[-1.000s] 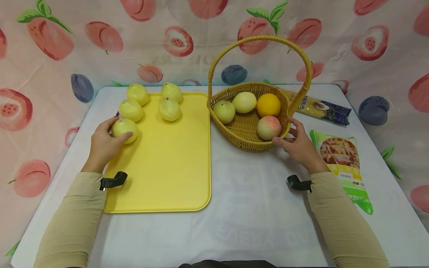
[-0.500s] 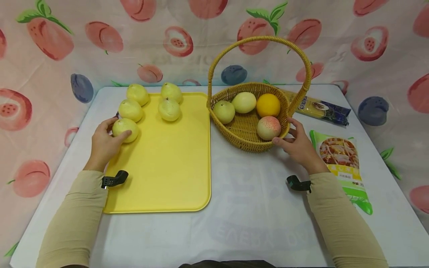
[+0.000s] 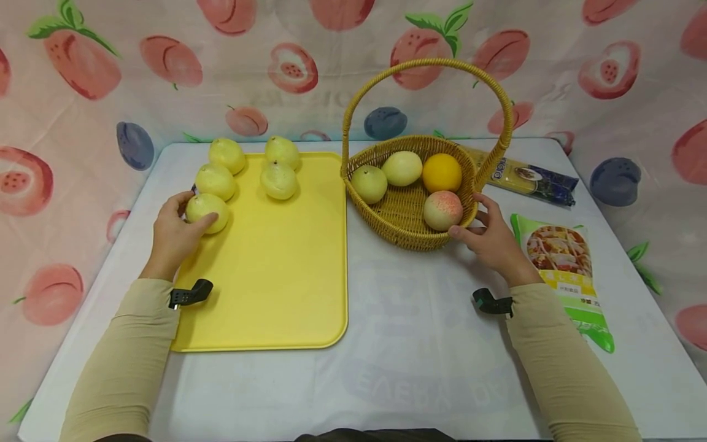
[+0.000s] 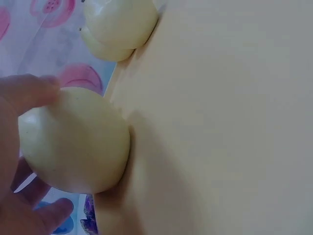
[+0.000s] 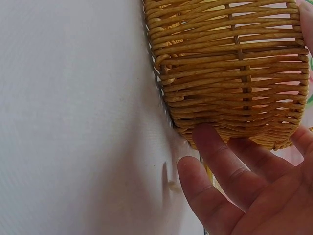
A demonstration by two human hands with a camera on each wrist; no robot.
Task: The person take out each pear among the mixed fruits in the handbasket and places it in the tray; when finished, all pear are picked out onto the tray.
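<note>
At the left edge of the yellow tray (image 3: 265, 276), my left hand (image 3: 175, 233) grips a pale yellow pear-shaped fruit (image 3: 208, 212). In the left wrist view, its thumb (image 4: 34, 93) lies along one side of the fruit (image 4: 78, 142) and the other fingers reach round the opposite side. My right hand (image 3: 488, 236) holds the near right side of a wicker basket (image 3: 411, 238), thumb at the rim. The right wrist view shows its fingers (image 5: 230, 166) at the woven wall (image 5: 230, 78). Inside lie a peach (image 3: 444, 210), an orange (image 3: 442, 173) and two pale fruits (image 3: 402, 168).
Several more yellow fruits (image 3: 278, 180) sit at the tray's far end, some over its left rim. The basket's tall handle (image 3: 428, 62) arches upward. Right of the basket lie a long noodle packet (image 3: 530, 178) and a green food bag (image 3: 563, 270). A printed curtain (image 3: 309, 37) backs the table.
My left hand and the fruit in it have shifted very slightly away from me. My right hand and the basket stay in place.
</note>
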